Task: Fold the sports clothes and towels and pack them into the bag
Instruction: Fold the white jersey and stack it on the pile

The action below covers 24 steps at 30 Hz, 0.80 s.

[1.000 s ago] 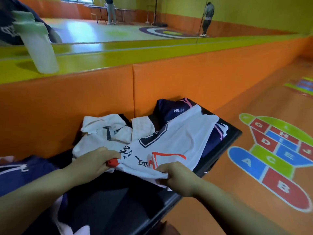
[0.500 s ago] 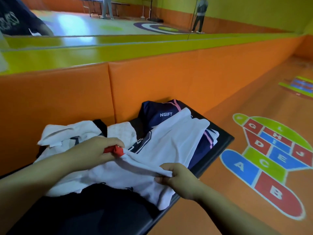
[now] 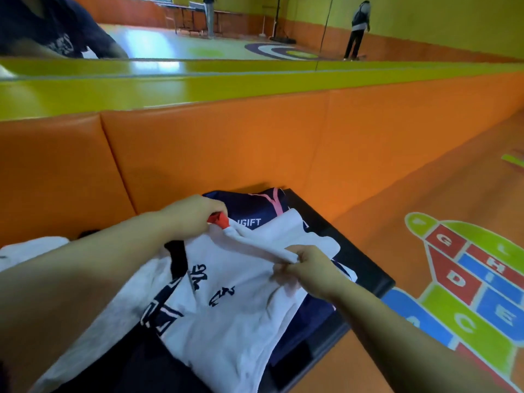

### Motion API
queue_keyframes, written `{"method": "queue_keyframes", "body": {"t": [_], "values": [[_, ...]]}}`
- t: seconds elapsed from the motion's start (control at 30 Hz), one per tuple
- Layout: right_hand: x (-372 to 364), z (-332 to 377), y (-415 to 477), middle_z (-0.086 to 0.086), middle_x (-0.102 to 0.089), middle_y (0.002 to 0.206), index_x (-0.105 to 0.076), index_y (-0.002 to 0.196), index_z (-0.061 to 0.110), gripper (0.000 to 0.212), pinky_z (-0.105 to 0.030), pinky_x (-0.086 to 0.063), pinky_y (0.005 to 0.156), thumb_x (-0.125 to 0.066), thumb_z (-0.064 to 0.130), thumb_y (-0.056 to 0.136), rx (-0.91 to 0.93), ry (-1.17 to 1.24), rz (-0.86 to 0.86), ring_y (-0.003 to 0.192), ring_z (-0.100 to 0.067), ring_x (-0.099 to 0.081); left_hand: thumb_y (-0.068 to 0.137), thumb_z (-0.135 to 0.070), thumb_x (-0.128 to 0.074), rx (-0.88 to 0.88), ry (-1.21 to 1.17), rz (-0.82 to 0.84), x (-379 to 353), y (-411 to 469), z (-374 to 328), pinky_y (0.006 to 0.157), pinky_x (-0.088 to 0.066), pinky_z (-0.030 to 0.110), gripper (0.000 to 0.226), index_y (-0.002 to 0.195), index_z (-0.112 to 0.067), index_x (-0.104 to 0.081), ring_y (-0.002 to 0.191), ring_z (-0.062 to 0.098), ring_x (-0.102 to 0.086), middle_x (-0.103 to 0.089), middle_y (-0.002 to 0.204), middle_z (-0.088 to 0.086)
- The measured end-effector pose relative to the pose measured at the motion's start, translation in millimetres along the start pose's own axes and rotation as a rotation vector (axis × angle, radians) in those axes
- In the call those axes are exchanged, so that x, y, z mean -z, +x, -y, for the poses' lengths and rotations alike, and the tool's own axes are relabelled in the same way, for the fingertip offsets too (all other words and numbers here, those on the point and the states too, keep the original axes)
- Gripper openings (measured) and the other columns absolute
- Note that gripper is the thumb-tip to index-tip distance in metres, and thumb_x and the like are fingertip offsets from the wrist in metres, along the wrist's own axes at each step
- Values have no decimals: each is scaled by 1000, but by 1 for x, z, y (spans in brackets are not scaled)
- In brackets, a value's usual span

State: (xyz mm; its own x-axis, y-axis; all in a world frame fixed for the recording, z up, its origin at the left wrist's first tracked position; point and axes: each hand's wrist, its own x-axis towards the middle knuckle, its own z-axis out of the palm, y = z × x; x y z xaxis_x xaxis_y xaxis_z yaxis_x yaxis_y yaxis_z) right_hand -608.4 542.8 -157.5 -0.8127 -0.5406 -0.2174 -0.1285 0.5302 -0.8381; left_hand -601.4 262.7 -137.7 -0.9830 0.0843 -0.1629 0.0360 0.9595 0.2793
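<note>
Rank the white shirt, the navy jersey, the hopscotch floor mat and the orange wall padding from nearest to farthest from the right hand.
1. white shirt: pinched in the right hand.
2. navy jersey: just beyond, under the shirt.
3. hopscotch floor mat (to the right) and orange wall padding (ahead): too close to call.

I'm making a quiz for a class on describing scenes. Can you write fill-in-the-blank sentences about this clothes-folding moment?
1. Both hands grip a ____ shirt with dark lettering.
2. The left hand pinches the shirt's ____ trim.
3. The navy garment behind it has ____ stripes.
4. The padded wall behind the bench is ____.

Missing words: white; red; pink; orange
</note>
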Motion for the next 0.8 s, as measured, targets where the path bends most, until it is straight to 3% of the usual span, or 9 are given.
{"method": "queue_keyframes", "body": {"t": [0.13, 0.3, 0.4, 0.47, 0.6, 0.63, 0.7, 0.73, 0.8], "values": [[26, -20, 20, -3, -73, 71, -67, 79, 12, 6, -36, -51, 67, -65, 10, 84, 0, -65, 10, 63, -13, -62, 80, 9, -43, -18, 122, 17, -4, 30, -30, 72, -42, 38, 38, 86, -27, -51, 87, 22, -50, -53, 90, -2], [42, -41, 26, -4, -71, 68, -67, 84, 10, 2, -32, -56, 66, -66, 12, 85, 3, -7, -20, 62, -14, -63, 80, -2, -48, -74, 329, -178, -7, 58, -51, 68, -33, 32, 30, 87, -30, -59, 91, 25, -47, -56, 89, -1], [59, -47, 27, -5, -72, 69, -67, 85, 13, 1, -29, -55, 60, -67, 12, 86, 35, 19, -87, 59, -14, -64, 80, 0, -46, -41, 250, -249, -3, 77, -66, 62, -33, 31, 33, 88, -29, -61, 90, 28, -49, -56, 95, 2], [73, -49, 29, -3, -71, 67, -66, 84, 13, 5, -27, -53, 57, -67, 9, 86, 30, 48, -138, 57, -12, -64, 78, 5, -45, -41, 212, -275, 0, 90, -77, 66, -44, 35, 36, 91, -23, -64, 93, 27, -52, -61, 98, 1], [90, -63, 44, 1, -70, 66, -67, 89, 13, 4, -41, -55, 63, -65, 10, 87, -57, 9, -262, 64, -20, -64, 86, 3, -46, -52, 3, -270, -2, 108, -92, 82, -49, 39, 39, 105, -25, -66, 103, 25, -56, -62, 113, 1], [91, -66, 48, 2, -71, 75, -66, 96, 13, 9, -41, -55, 66, -64, 13, 88, -74, -40, -302, 70, -21, -65, 90, -1, -48, -53, -55, -242, -6, 109, -93, 88, -47, 38, 38, 117, -24, -63, 110, 24, -54, -58, 123, 1], [90, -71, 52, -4, -66, 111, -56, 124, 13, 34, -35, -52, 75, -61, 19, 91, -130, -156, -371, 95, -23, -64, 93, -10, -55, -60, -100, -187, -17, 104, -92, 98, -40, 33, 43, 133, -24, -51, 122, 20, -47, -48, 137, -2], [88, -72, 52, -6, -59, 125, -47, 134, 14, 45, -31, -47, 80, -60, 22, 92, -149, -210, -391, 108, -24, -59, 92, -14, -59, -55, -121, -168, -25, 98, -89, 100, -38, 30, 45, 134, -24, -50, 124, 18, -45, -46, 138, -3], [77, -72, 44, -5, -52, 133, -42, 138, 15, 51, -31, -42, 87, -60, 27, 92, -98, -310, -410, 121, -25, -50, 89, -20, -63, -3, -178, -116, -42, 78, -81, 97, -40, 29, 40, 128, -26, -53, 118, 14, -49, -47, 133, -6]]}}
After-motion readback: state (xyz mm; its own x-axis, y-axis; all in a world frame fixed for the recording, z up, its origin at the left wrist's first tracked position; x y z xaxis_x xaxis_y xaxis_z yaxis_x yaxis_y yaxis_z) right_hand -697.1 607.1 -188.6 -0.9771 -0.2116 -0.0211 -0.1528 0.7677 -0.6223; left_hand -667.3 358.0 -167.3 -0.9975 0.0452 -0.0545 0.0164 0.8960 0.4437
